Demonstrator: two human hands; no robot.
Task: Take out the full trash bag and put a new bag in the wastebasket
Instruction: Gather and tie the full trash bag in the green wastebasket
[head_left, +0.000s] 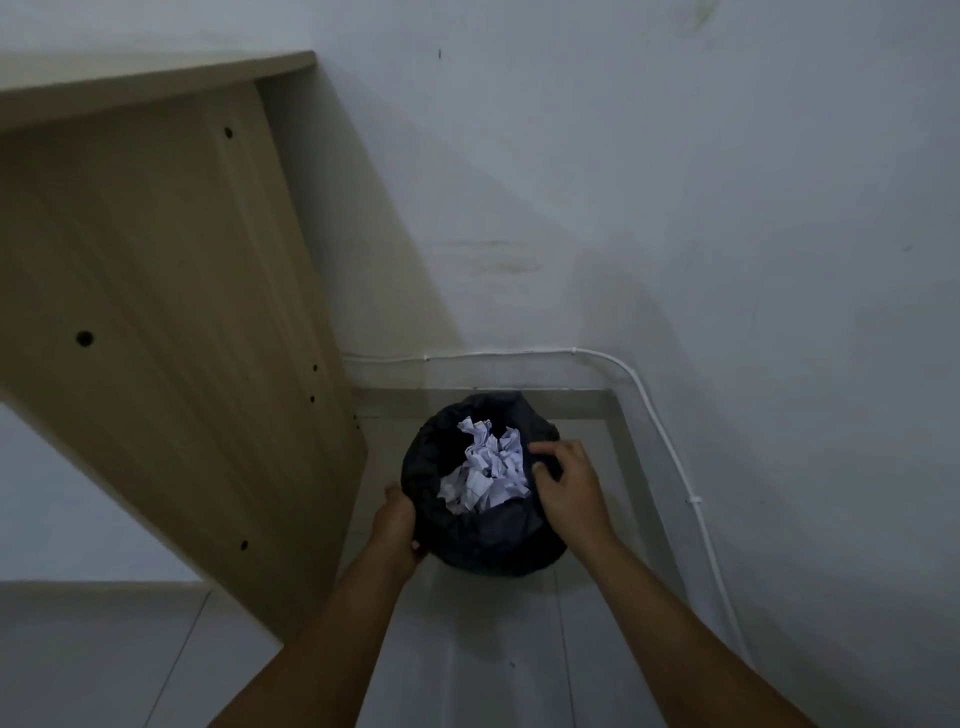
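We are counting one wastebasket (483, 540) at lower centre, lined with one black trash bag (447, 457). We are seeing several crumpled white papers (485, 470) inside; exact number not resolvable. We are logging two hands: left hand (397, 525) at the bag's left edge, right hand (571, 483) at its right. One wooden panel (166, 312) upper left; one white cable (670, 467) at right.

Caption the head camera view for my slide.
Both hands, left and right, grip a paper-filled black plastic trash bag.
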